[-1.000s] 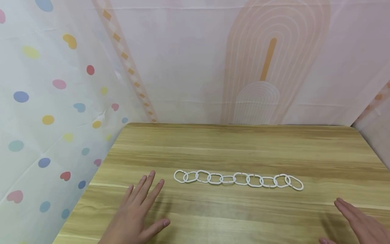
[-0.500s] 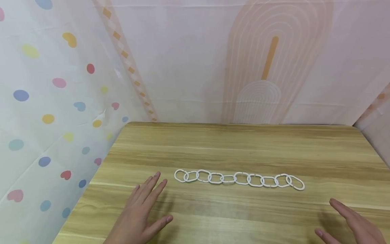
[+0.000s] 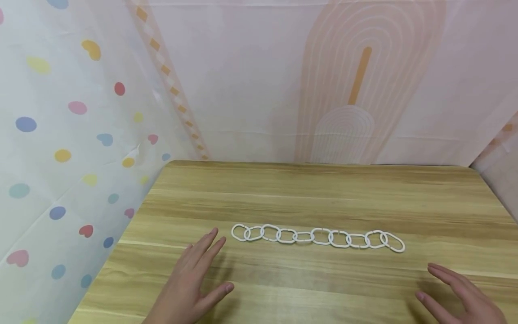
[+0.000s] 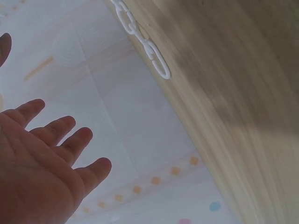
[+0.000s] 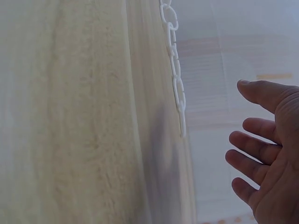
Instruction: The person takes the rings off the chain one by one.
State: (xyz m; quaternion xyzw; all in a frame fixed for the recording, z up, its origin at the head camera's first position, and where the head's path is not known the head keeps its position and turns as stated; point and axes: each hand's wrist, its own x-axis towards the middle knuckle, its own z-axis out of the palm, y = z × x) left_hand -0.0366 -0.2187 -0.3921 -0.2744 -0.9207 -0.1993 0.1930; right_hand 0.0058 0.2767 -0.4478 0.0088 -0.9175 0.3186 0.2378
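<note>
A white chain of several plastic links (image 3: 286, 236) lies stretched from left to right across the wooden table. Each link has a small gap in its side. My left hand (image 3: 186, 281) hovers near the chain's left end, apart from it, with fingers extended and thumb spread. Off the right end and nearer to me, my right hand (image 3: 465, 294) hangs above the table, its fingers loosely bent and holding nothing. Both wrist views show bare palms, the left hand (image 4: 42, 163) and the right hand (image 5: 275, 154), with the chain (image 4: 140, 35) beyond.
The wooden table (image 3: 323, 189) has rounded far corners. A pale curtain (image 3: 251, 81) with arch patterns hangs behind it, and a dotted cloth (image 3: 44, 171) covers the left side.
My right hand has moved left and come further into view, its thumb now showing. The left hand has shifted slightly to the right. The chain lies as before.
</note>
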